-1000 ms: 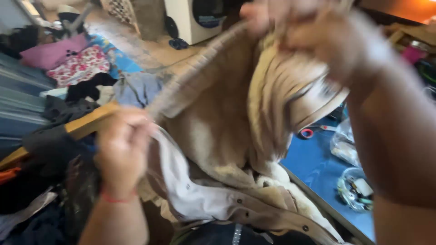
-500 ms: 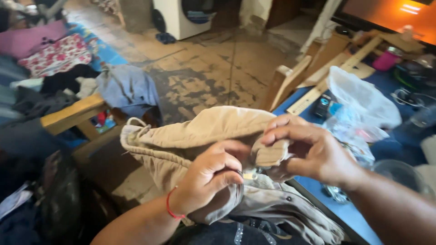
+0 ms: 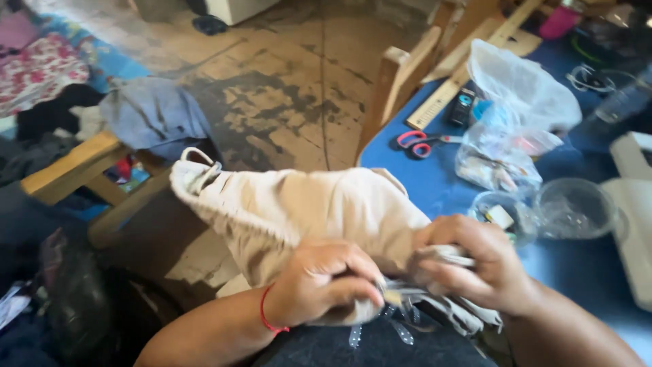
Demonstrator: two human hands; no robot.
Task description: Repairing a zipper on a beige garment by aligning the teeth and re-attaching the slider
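Observation:
A beige garment (image 3: 299, 211) with a gathered waistband and a drawstring loop is bunched in front of me over my lap. My left hand (image 3: 326, 282), with a red thread band at the wrist, grips its lower edge. My right hand (image 3: 475, 261) pinches a folded grey-white part of the same cloth just to the right. The two hands nearly touch. Whatever lies between the fingertips is hidden by cloth and blur.
A blue table (image 3: 435, 183) at right holds pink-handled scissors (image 3: 415, 143), clear plastic bags (image 3: 516, 102), a wooden ruler (image 3: 441, 102) and clear plastic cups (image 3: 574, 207). A wooden bench (image 3: 75, 166) with a blue cloth (image 3: 153, 112) stands at left. Worn floor lies beyond.
The garment came down from raised in front of my face to lap height. Both hands have closed together on its lower edge, and my view has tilted toward the table.

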